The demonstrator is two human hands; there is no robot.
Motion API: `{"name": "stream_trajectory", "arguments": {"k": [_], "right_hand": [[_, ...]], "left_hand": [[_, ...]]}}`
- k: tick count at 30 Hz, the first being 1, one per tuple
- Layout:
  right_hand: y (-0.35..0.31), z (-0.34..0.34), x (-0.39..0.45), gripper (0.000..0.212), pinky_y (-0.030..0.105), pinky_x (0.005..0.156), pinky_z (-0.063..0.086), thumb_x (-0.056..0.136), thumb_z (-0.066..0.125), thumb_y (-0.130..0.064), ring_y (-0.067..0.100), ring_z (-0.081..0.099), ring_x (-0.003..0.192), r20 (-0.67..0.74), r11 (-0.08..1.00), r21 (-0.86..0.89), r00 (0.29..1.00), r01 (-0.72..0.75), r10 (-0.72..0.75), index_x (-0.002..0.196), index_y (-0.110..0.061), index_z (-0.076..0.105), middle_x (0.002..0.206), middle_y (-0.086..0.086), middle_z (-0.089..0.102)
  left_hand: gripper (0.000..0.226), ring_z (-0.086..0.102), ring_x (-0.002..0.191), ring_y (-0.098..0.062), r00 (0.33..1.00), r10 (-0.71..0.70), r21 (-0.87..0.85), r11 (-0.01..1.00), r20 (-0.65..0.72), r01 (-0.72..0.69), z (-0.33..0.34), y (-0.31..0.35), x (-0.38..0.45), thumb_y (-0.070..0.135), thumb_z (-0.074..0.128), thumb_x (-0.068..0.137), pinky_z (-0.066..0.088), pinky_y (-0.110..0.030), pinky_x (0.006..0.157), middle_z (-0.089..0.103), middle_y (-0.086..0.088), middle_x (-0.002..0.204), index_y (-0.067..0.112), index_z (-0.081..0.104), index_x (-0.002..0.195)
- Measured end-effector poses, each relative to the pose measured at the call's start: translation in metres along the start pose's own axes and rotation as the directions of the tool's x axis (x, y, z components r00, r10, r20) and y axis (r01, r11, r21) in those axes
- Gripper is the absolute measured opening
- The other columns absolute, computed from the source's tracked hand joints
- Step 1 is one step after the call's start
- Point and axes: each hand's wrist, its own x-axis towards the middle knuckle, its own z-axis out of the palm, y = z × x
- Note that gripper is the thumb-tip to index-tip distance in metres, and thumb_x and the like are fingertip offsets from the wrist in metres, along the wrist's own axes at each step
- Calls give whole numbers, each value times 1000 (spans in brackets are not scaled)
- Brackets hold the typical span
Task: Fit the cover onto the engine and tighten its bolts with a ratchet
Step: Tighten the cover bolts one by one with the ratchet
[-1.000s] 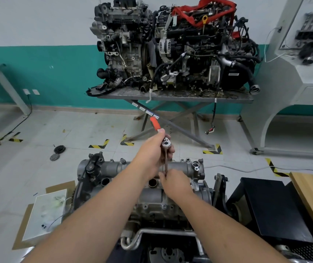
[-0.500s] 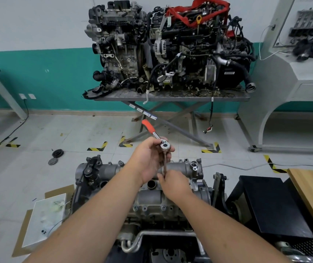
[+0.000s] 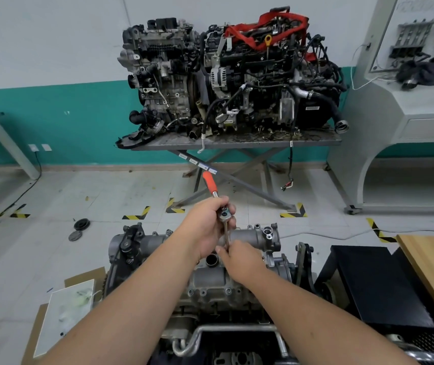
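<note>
Step in hand: bolt tightening. The cover (image 3: 239,237) already sits on the engine (image 3: 210,283), seated along its top, so judged from this the fitting is done and you are on the bolts.

Left grip (image 3: 205,227): your left hand is clenched round the ratchet (image 3: 222,210) at its head, the orange handle (image 3: 210,184) sticking up and away beyond the knuckles. Directly under that grip a long extension bar (image 3: 226,234) drops steeply to the cover.

Right grip (image 3: 242,260): your right hand sits just below the left one, fingers curled round the lower end of the bar, steadying it. The socket and the bolt under it are hidden by this hand; cannot tell whether the socket is fully seated.

Just left of the right grip is an open round port (image 3: 212,260) in the casting.

Next move, as a judgement: keep the bar square on the bolt with the right grip and swing the handle with the left; a tilted bar risks slipping off the bolt head.

Writing: none legible on the ratchet or the engine. Small labels on the leg of the far counter (image 3: 237,144), beyond both grips, are too small to read.
</note>
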Motion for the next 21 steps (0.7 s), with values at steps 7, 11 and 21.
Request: {"name": "stream_trajectory", "arguments": {"k": [7,11,21], "right_hand": [[-14,-15,-15,43,41,88,44,102,35,-52,25,60,90,-46,998,20,997,66,-65,72,-26,51,85,-1,59],[-15,-46,-24,22,46,89,50,98,49,-33,25,56,97,51,986,91,988,140,-146,76,-30,53,101,4,57],[-4,-153,-62,71,43,112,34,79,65,-13,26,42,134,-494,835,-347,674,427,-549,146,-11,41,144,7,47]], "left_hand": [[11,49,54,-17,997,73,-55,996,8,-72,4,20,-9,20,47,105,43,-28,57,59,-1,68,13,52,97],[14,44,48,-15,987,151,100,983,62,-156,14,26,-13,19,43,106,37,-25,49,58,-1,63,11,53,102],[48,47,44,-12,970,120,489,846,212,-211,26,33,-1,46,41,97,32,-22,40,58,-7,61,6,67,100]]}}
